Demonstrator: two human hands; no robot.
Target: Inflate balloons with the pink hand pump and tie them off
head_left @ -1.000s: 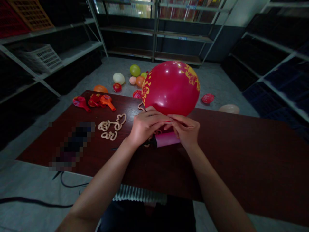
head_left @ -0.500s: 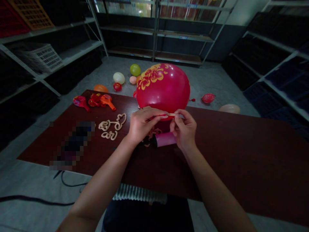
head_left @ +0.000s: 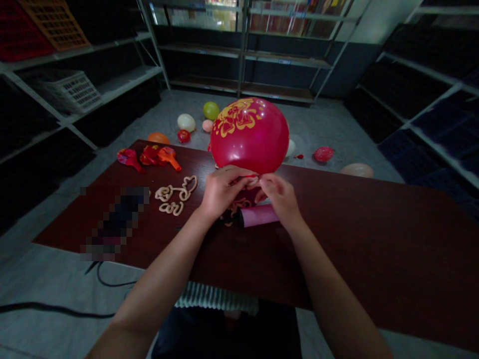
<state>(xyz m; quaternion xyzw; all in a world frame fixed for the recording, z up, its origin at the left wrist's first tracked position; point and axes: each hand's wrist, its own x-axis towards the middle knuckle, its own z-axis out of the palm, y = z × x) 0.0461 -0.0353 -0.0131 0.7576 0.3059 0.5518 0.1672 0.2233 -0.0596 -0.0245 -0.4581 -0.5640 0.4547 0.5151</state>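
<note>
A large inflated red balloon (head_left: 250,137) with yellow printed figures rises just beyond my hands, over the table. My left hand (head_left: 223,192) is closed in a pinch on its neck. Close against those fingertips, my right hand (head_left: 280,197) pinches a tan rubber band, now mostly hidden between the fingers. Under my right hand lies a pink cylinder (head_left: 258,216) with a black end, which looks like a balloon pump. Several tan rubber bands (head_left: 175,194) lie in loose loops left of my left hand; more band pieces (head_left: 241,204) lie beneath my hands.
Uninflated balloons (head_left: 164,156) lie at the back left of the dark table (head_left: 366,239). A pixelated object (head_left: 119,219) rests nearer on the left. Balloons of several colours, including a white one (head_left: 186,122), lie on the floor beyond. Shelves (head_left: 239,55) stand around.
My right hand has moved left, up against my left fingertips. The tan band that was stretched between the hands is now drawn in at the balloon's neck. The balloon has shifted slightly left.
</note>
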